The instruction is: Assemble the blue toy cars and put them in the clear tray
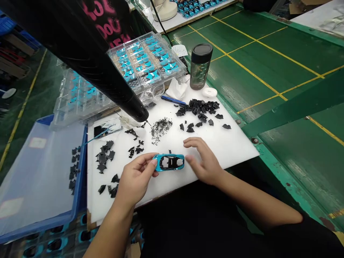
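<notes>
My left hand point(137, 177) pinches one end of a blue toy car body point(170, 162) between thumb and fingers, just above the white board point(215, 150). Openings in the body show black parts inside. At its other end, my right hand point(202, 161) is apart from it, with thumb and fingers spread and nothing between them. Beyond the hands lies a scattered heap of tiny dark screws point(161, 128). A pile of black plastic parts point(201, 107) sits farther right. The tip of a black electric screwdriver point(139, 113) hangs over the board near the screws.
Clear compartment trays point(145, 59) full of blue car parts stand at the back left. A dark-lidded bottle point(200, 68), a white case point(210, 92) and a blue pen point(173, 100) line the far edge. More black pieces point(104, 156) lie left, beside a blue bin point(40, 179).
</notes>
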